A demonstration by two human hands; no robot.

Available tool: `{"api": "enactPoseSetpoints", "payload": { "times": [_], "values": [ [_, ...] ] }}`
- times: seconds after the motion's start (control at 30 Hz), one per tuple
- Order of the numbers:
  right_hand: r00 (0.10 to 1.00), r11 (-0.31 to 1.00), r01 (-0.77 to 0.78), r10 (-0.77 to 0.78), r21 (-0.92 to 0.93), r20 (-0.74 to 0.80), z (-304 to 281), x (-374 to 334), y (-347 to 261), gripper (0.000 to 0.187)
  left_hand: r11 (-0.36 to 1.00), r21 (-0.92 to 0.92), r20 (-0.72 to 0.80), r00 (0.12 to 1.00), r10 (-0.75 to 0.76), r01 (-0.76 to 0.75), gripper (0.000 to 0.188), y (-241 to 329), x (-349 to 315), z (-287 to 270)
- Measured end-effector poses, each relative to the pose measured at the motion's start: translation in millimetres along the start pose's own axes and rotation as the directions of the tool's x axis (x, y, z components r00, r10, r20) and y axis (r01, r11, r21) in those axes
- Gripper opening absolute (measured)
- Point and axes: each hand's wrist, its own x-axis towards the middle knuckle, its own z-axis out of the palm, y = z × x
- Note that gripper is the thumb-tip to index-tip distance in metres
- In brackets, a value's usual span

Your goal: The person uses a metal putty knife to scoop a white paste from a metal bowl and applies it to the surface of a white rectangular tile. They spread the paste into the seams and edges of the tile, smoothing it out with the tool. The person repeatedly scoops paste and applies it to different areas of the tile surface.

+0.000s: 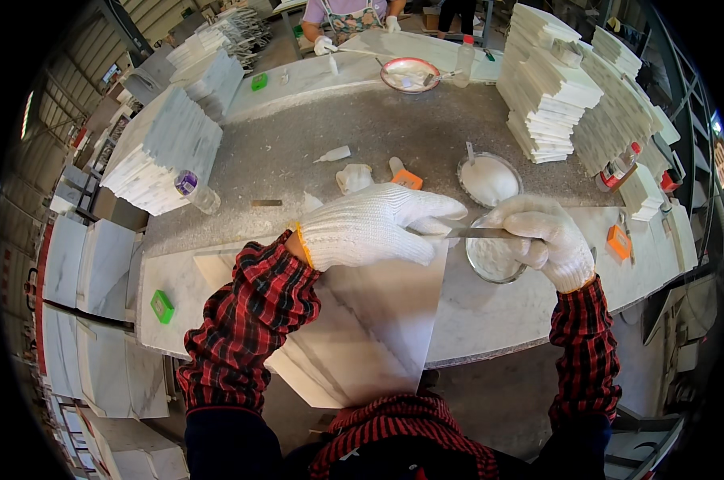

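Gloved left hand (384, 221) outstretched rightward, gloved right hand (552, 238) in curled grip

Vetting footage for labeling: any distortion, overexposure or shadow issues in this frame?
Head view: fisheye bows the front edge of the worktable and blacks out the corners; head view: the farther mound of white powder looks nearly overexposed, little texture; head view: soft shading on the marble slab below the left hand.

A white veined marble slab (354, 320) lies left of two round silvery bowls (460, 179). Behind them sits a red-rimmed round basin (410, 90).
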Motion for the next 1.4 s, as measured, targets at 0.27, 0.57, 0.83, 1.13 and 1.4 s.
{"api": "enactPoseSetpoints", "payload": {
  "times": [0.27, 0.57, 0.83, 1.13, 1.4],
  "values": [
    [0.996, 0.998, -0.010, 0.016, -0.065, 0.088, 1, 10, 5, 0.024, 0.997, -0.049, -0.002, 0.998, 0.066, -0.066, 0.060, -9, 1, 2],
    [1.000, 1.000, -0.015, 0.015, -0.013, 0.023, -7, -1, 2, 0.025, 0.998, -0.069, 0.013, 1.000, 0.010, -0.009, 0.056, 0, -1, 1],
    [0.965, 0.987, -0.043, 0.081, 0.155, -0.248, -56, -28, 45, 0.027, 0.993, -0.018, -0.015, 0.993, 0.120, -0.121, 0.050, -7, 2, 2],
    [0.885, 0.230, -0.088, -0.429, -0.969, -0.182, -43, -5, 152, 0.021, 0.961, 0.004, -0.108, 0.955, 0.276, -0.277, 0.041, -23, -3, 5],
    [0.973, -0.038, -0.199, -0.130, -0.979, -0.192, -45, 6, 142, 0.023, 0.941, 0.186, -0.253, 0.912, 0.322, -0.281, 0.010, -11, 8, 27]
  ]
}}
